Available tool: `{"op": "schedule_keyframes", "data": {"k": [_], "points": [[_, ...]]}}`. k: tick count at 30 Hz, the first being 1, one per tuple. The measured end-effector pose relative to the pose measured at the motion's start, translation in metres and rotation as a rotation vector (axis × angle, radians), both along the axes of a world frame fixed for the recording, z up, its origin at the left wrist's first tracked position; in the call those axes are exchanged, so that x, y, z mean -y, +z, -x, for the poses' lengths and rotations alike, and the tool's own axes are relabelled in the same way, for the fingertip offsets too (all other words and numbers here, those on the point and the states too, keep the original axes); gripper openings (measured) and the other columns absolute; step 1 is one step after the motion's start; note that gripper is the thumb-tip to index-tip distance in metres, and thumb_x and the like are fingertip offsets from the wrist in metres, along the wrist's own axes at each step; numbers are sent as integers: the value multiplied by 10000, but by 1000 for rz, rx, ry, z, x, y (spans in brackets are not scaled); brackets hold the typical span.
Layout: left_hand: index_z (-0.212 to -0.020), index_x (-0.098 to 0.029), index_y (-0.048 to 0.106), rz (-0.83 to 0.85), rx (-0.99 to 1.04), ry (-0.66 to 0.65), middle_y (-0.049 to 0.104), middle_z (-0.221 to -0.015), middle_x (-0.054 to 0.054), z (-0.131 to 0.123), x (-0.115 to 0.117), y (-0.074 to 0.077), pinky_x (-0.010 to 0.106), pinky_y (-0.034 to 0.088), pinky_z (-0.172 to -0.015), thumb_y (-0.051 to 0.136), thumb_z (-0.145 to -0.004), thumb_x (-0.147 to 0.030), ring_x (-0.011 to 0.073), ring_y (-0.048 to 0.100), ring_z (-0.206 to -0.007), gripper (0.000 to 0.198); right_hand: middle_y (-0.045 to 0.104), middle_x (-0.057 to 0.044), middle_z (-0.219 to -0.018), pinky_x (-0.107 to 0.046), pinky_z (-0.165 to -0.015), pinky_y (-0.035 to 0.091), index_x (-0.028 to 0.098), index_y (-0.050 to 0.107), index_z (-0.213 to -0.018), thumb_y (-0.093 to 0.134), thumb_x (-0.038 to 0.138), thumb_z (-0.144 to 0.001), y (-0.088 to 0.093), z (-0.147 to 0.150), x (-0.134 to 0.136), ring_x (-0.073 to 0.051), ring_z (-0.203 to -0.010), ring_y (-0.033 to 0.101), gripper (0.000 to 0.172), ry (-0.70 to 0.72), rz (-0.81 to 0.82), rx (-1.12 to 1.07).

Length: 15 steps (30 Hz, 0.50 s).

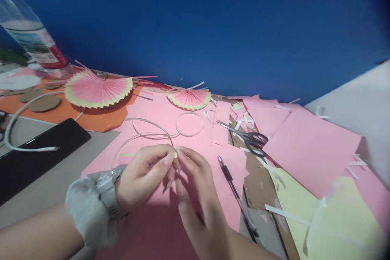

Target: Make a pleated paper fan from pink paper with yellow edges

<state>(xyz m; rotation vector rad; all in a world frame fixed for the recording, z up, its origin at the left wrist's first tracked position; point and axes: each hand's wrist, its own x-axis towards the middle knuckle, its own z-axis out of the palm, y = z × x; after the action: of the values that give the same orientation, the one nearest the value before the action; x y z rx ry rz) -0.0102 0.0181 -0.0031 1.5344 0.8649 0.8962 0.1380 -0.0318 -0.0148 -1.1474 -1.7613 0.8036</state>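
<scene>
Background only: scissors and black pen lie on pink paper sheets. Two pink pleated fans sit by the blue wall. Plastic bottle is far left. White cable crosses a black slab. Yellow sheet is bottom right.

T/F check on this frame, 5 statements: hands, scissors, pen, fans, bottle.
1. Both hands, left and right, pinch a thin paper strip. True.
2. The scissors are in the right hand. False: they lie on the table, right of the hands.
3. A pen lies right of the right hand. True.
4. The two fans are blue. False: pink with pale yellow rims.
5. The bottle stands at far right. False: far left.
</scene>
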Motion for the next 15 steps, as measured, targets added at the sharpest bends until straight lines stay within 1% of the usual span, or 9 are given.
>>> {"op": "schedule_keyframes", "data": {"k": [3, 5, 8, 11, 15], "points": [[-784, -164, 546, -74, -73, -20, 539, -568, -39, -2, 0, 2, 191, 424, -535, 334, -936, -225, 71, 515, -503, 268, 387, -33, -1326, -300, -1067, 323, 270, 331, -1321, 414, 111, -876, 2, 0, 2, -150, -1265, 342, 480, -120, 18, -79], [-775, -163, 540, -182, -165, -15, 542, -579, -33, -4, 0, 3, 194, 423, -554, 348, -919, -190, 77, 510, -528, 241, 416, -32, -1278, -286, -1058, 323, 269, 356, -1283, 430, 124, -877, 4, 0, 3, -141, -1238, 365, 437, -188, 13, -107], [-728, -162, 519, -377, -315, 37, 541, -601, -20, -6, 2, 3, 199, 410, -574, 383, -874, -128, 86, 498, -566, 202, 471, -23, -1190, -294, -1029, 346, 262, 447, -1179, 457, 145, -879, 5, 1, 2, -140, -1174, 420, 322, -175, 21, -102], [-679, -168, 484, -547, -430, 84, 519, -583, -12, -8, 3, 2, 209, 394, -549, 386, -848, -110, 96, 469, -556, 203, 508, -18, -1131, -315, -983, 384, 256, 498, -1105, 467, 172, -893, 3, 1, -1, -143, -1118, 464, 230, -165, 70, -141], [-646, -180, 472, -634, -469, 94, 510, -557, -5, -10, 5, 1, 224, 394, -540, 390, -830, -118, 112, 460, -549, 211, 543, -19, -1075, -341, -935, 420, 248, 540, -1025, 496, 216, -894, 0, 1, -4, -155, -1060, 508, 142, -153, 143, -210]]}}
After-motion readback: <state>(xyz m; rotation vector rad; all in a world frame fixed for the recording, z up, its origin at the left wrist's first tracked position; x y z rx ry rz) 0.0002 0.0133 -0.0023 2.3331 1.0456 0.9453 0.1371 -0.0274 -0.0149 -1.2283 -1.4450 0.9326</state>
